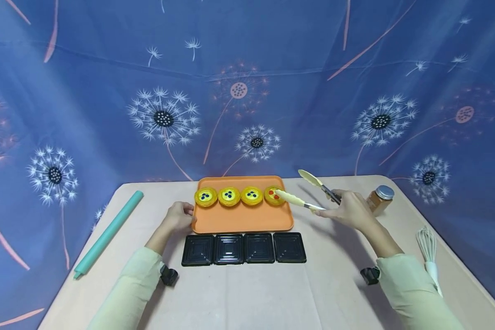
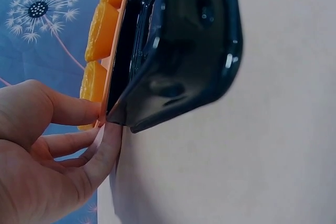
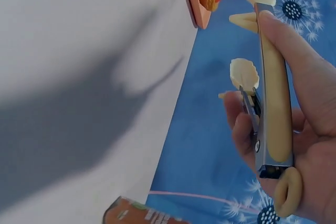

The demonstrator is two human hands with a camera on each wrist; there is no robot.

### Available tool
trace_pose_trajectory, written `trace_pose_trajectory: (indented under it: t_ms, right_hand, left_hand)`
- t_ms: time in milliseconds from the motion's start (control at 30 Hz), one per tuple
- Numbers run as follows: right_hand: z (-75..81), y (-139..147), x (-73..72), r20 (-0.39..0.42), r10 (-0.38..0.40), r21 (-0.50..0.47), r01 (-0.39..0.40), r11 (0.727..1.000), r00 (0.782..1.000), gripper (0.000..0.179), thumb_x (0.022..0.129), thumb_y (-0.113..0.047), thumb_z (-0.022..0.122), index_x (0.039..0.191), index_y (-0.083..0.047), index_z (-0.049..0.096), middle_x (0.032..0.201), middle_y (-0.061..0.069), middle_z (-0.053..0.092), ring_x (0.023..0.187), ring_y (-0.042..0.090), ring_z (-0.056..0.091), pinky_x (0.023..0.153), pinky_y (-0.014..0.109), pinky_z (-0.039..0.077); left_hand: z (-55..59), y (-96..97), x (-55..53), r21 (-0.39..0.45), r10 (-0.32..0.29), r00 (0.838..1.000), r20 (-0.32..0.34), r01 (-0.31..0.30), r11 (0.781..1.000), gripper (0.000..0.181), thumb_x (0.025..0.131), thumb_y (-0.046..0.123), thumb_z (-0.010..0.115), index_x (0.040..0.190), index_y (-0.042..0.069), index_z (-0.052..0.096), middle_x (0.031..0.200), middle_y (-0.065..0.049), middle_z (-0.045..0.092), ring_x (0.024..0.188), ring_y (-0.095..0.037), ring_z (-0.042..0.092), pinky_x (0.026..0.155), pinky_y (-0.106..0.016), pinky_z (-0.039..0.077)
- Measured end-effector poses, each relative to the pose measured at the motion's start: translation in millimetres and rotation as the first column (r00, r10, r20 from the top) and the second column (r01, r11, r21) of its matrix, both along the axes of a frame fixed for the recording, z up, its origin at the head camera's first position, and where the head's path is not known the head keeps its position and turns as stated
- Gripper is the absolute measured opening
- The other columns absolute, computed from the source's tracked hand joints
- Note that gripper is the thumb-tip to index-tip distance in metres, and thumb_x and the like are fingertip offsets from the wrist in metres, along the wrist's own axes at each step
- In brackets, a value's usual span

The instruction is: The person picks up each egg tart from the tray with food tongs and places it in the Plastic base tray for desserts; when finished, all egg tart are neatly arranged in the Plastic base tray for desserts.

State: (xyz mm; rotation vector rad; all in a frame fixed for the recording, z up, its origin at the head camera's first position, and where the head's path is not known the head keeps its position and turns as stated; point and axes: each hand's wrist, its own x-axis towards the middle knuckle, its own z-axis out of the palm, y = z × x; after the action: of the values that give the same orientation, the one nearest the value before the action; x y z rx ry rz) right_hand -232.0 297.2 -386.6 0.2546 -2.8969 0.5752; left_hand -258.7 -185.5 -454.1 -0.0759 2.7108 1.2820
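Observation:
My left hand (image 1: 179,216) pinches the left rim of an orange tray (image 1: 241,221); in the left wrist view the thumb and fingers (image 2: 108,148) meet at its edge. Along the tray's far side stand several yellow tarts (image 1: 229,196), most topped with dark blue dots. The rightmost tart (image 1: 269,200) carries red dots. My right hand (image 1: 352,209) holds a pair of tongs (image 3: 275,93) with cream tips, its two arms spread apart. One tong tip (image 1: 289,197) overlaps the red-dotted tart in the head view; whether it touches, I cannot tell.
Several square black containers (image 1: 228,249) line the tray's near side. A teal rolling pin (image 1: 109,233) lies at the left. To the right stand a lidded brown jar (image 1: 380,200) and a white-handled whisk (image 1: 429,252). A blue dandelion-print cloth (image 1: 247,55) hangs behind the table.

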Motion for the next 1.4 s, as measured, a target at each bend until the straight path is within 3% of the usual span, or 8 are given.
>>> trace_pose_trajectory:
  t_ms: [67,267,433,600,933,1167,1400]
  right_hand:
    - [1.8,-2.2,-3.6,0.012,0.018,0.005,-0.018,1.0,1.0,0.067,0.065,-0.059,0.086,0.098,-0.004,0.068,0.062,0.002,0.047,0.057,0.02,0.041,0.051,0.033,0.033]
    - [4.0,-9.1,-15.3,0.065,0.104,0.022,-0.106,0.994,0.992,0.084,0.066,-0.055,0.088,0.117,0.008,0.068,0.071,0.004,0.06,0.06,0.018,0.042,0.057,0.033,0.036]
    - [2.3,-14.1,-22.5,0.095,0.16,0.014,-0.162,0.987,0.983,0.083,0.066,-0.049,0.089,0.119,0.01,0.066,0.09,0.018,0.071,0.059,0.017,0.044,0.062,0.035,0.041]
    - [-1.7,-17.8,-26.7,0.108,0.198,0.007,-0.2,0.98,0.974,0.083,0.066,-0.048,0.09,0.119,0.012,0.066,0.106,0.024,0.07,0.064,0.018,0.049,0.063,0.035,0.042]
    - [-6.7,-19.4,-31.3,0.093,0.232,0.007,-0.234,0.972,0.968,0.065,0.07,-0.041,0.089,0.111,0.006,0.072,0.088,0.012,0.073,0.065,0.017,0.052,0.062,0.037,0.045]
    - [1.2,-20.8,-31.9,0.084,0.22,0.022,-0.223,0.975,0.972,0.066,0.072,-0.041,0.088,0.114,0.008,0.07,0.097,0.017,0.073,0.068,0.019,0.054,0.064,0.038,0.046]
    - [9.7,-21.8,-32.8,0.081,0.239,0.016,-0.241,0.97,0.968,0.059,0.073,-0.04,0.087,0.109,0.005,0.073,0.085,0.008,0.071,0.065,0.018,0.051,0.062,0.035,0.043]
  left_hand:
    - [0.8,1.1,-1.5,0.003,0.002,1.0,-0.001,-0.002,1.0,0.036,0.081,-0.004,0.066,0.116,-0.013,0.061,0.096,-0.016,0.063,0.088,-0.028,0.06,0.073,-0.034,0.053]
    - [1.4,2.7,-1.6,0.012,0.006,1.0,0.003,-0.006,1.0,0.035,0.079,-0.004,0.067,0.113,-0.013,0.062,0.094,-0.016,0.063,0.086,-0.027,0.059,0.071,-0.033,0.052]
    - [-0.7,2.4,-0.4,0.029,0.01,1.0,0.01,-0.01,1.0,0.036,0.081,-0.004,0.067,0.115,-0.012,0.061,0.096,-0.016,0.062,0.087,-0.027,0.059,0.07,-0.032,0.053]
    - [-2.1,2.5,0.0,0.037,0.012,1.0,0.014,-0.013,0.999,0.036,0.082,-0.004,0.066,0.117,-0.012,0.06,0.098,-0.017,0.062,0.087,-0.027,0.059,0.069,-0.031,0.053]
    - [1.3,2.8,1.0,0.053,0.017,1.0,0.011,-0.018,0.998,0.035,0.081,-0.005,0.066,0.114,-0.012,0.06,0.097,-0.017,0.063,0.086,-0.026,0.06,0.068,-0.029,0.053]
    - [1.1,1.7,0.6,0.057,0.022,0.999,0.026,-0.023,0.998,0.034,0.082,-0.005,0.066,0.115,-0.011,0.06,0.097,-0.017,0.061,0.086,-0.027,0.059,0.068,-0.031,0.053]
    - [-0.9,-0.7,0.2,0.06,0.005,1.0,0.026,-0.007,0.998,0.033,0.084,-0.004,0.066,0.116,-0.011,0.059,0.098,-0.017,0.061,0.088,-0.027,0.059,0.07,-0.033,0.053]
